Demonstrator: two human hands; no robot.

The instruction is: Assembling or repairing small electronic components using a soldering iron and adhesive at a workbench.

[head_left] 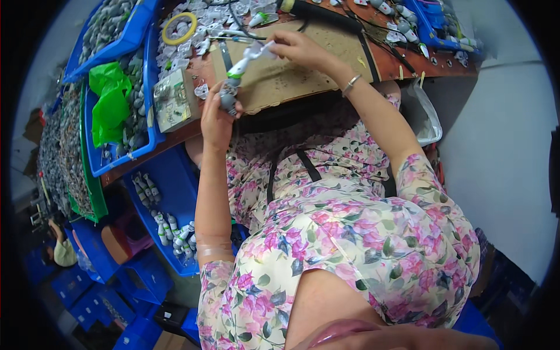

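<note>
My left hand (216, 121) is closed round the grey lower end of a small handheld device (229, 94), which tilts up and to the right over the table's near edge. A bright green band circles the device near its middle. Above that band a white plastic piece (252, 52) reaches toward my right hand (300, 49). The fingertips of my right hand pinch the far end of the white piece. From here I cannot tell whether the white piece is fixed to the grey body or only held against it.
Brown cardboard (315, 70) covers the red tabletop, with a yellow tape roll (179, 28) and white plastic parts (201, 17) at the back left. Blue bins (153, 125) of grey parts stand left. A lower blue tray (169, 201) holds several similar devices. A lined white bin (433, 125) hangs right.
</note>
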